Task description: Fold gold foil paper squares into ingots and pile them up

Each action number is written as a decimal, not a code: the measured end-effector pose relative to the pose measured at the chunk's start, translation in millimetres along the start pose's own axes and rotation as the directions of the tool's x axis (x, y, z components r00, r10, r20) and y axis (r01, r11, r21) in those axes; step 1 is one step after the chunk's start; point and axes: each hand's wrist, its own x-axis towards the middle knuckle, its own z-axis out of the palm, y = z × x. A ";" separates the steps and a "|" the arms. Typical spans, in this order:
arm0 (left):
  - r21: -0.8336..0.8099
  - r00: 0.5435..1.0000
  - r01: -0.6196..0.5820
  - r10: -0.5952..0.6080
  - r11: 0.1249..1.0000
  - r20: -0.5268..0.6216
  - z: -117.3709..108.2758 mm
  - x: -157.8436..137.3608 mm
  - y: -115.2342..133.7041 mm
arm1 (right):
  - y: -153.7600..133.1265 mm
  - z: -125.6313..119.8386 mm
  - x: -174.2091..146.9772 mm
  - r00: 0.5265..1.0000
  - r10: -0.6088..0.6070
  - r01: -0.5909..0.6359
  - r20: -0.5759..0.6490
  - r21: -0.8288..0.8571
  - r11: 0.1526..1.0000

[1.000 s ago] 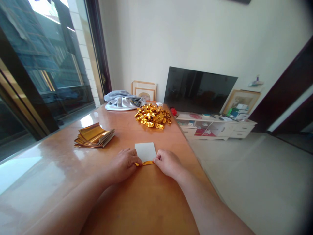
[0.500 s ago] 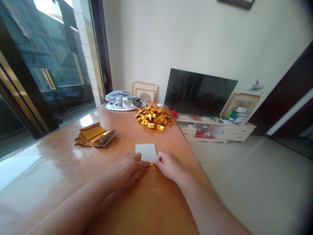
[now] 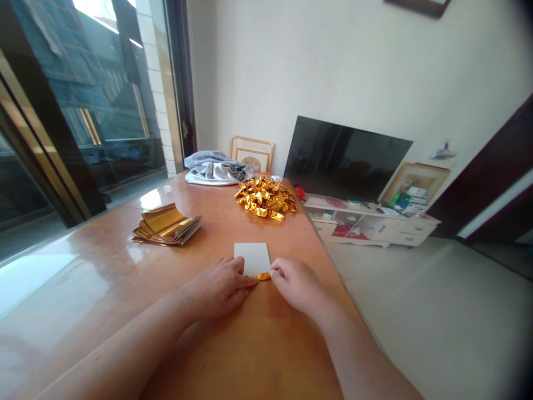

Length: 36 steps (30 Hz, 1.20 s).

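A small sheet of gold foil paper (image 3: pixel 252 256) lies on the table with its white side up. Along its near edge runs a narrow folded strip that shows gold. My left hand (image 3: pixel 220 286) grips the left part of this strip, with the index finger stretched along it. At the strip's right end, my right hand (image 3: pixel 293 283) is closed, thumb and finger pinching the corner. Left of the sheet sits a stack of gold foil papers (image 3: pixel 169 225). Beyond it rises a heap of folded gold foil pieces (image 3: pixel 266 199).
Grey and white cloth (image 3: pixel 214 168) lies bunched at the table's far end. The glossy wooden table (image 3: pixel 233 355) has its right edge near my right forearm. Past it stand a low white cabinet (image 3: pixel 387 225) and a black television (image 3: pixel 347 161).
More gold strip shows between my hands, as my right hand sits slightly farther right relative to my left. The whole view has shifted a little.
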 end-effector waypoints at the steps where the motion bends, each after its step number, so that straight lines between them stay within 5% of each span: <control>1: 0.001 1.000 0.001 -0.001 1.000 -0.006 0.5 0.0 -0.1 | -4.3 -2.0 -4.5 0.998 -0.054 0.054 0.044 -0.001 0.999; 7: 0.001 1.000 0.000 0.000 1.000 -0.010 -0.6 0.4 0.9 | -19.8 -5.2 -26.8 0.967 -0.106 0.147 0.233 -0.166 0.975; 20: -0.012 1.000 0.021 -0.021 1.000 0.004 0.3 -0.4 -2.3 | -10.0 -16.5 -28.0 0.971 0.003 0.063 0.239 -0.271 0.961; 24: -0.009 1.000 0.023 -0.023 1.000 0.012 -0.1 0.1 -2.8 | -7.6 -16.0 -22.9 0.992 0.002 0.027 0.129 -0.216 0.976; 29: -0.015 1.000 0.016 -0.016 1.000 0.016 -0.4 0.8 -2.7 | -1.3 6.2 -1.0 0.992 -0.061 0.069 -0.108 0.069 0.995; 36: -0.007 1.000 0.009 -0.009 1.000 0.012 -0.4 0.0 -3.1 | 1.8 33.9 15.6 1.000 0.017 -0.014 -0.022 0.115 0.993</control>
